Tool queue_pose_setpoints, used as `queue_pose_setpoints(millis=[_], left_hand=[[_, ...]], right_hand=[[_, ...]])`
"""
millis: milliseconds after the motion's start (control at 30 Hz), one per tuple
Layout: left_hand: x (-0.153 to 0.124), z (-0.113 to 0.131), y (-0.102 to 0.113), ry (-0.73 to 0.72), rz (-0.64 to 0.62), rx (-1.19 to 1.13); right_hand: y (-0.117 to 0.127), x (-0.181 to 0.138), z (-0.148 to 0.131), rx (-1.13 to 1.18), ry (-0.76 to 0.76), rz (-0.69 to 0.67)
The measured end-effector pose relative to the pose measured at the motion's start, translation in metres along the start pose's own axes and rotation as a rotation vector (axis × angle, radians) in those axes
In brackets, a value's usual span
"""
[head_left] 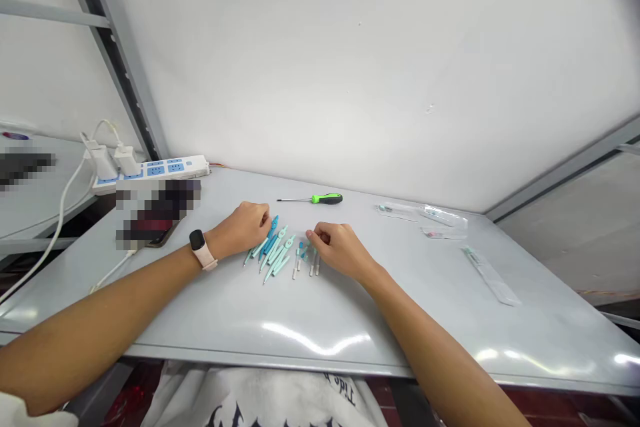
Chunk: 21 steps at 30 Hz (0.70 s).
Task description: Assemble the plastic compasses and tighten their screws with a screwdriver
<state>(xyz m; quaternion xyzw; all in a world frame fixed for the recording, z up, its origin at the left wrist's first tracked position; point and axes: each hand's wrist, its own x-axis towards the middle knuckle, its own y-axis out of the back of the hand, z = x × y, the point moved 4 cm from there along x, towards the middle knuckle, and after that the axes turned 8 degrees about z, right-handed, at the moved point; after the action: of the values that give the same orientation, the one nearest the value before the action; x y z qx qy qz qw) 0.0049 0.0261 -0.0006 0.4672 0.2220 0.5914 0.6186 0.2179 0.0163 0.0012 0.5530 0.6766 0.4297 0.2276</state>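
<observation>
Several drawing compasses [281, 247], pale teal and blue, lie side by side on the grey table [225, 307]. My left hand [245, 228] rests at their upper left, its fingers curled in beside the top of a blue compass; whatever is in them is hidden. Just right of the compasses lie several small lead tubes [295, 272] with white ends, some with blue caps. My right hand [343, 250] is over the right side of these tubes, with thumb and fingers bent together. Its fingertips partly cover the tubes, so I cannot make out what they hold.
A green and black screwdriver [327, 199] lies behind the hands. Clear plastic sleeves [443, 217] with small pieces inside are at the right, another sleeve [493, 277] nearer. On the left are a power strip [173, 167] with chargers, a cable and a blurred phone [163, 220].
</observation>
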Motion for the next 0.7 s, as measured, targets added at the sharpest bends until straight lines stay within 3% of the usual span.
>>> queue_pose_setpoints(millis=[700], left_hand=[[-0.0003, -0.0025, -0.0016, 0.003, -0.003, -0.004]], right_hand=[[-0.0013, -0.0009, -0.0007, -0.001, -0.003, -0.01]])
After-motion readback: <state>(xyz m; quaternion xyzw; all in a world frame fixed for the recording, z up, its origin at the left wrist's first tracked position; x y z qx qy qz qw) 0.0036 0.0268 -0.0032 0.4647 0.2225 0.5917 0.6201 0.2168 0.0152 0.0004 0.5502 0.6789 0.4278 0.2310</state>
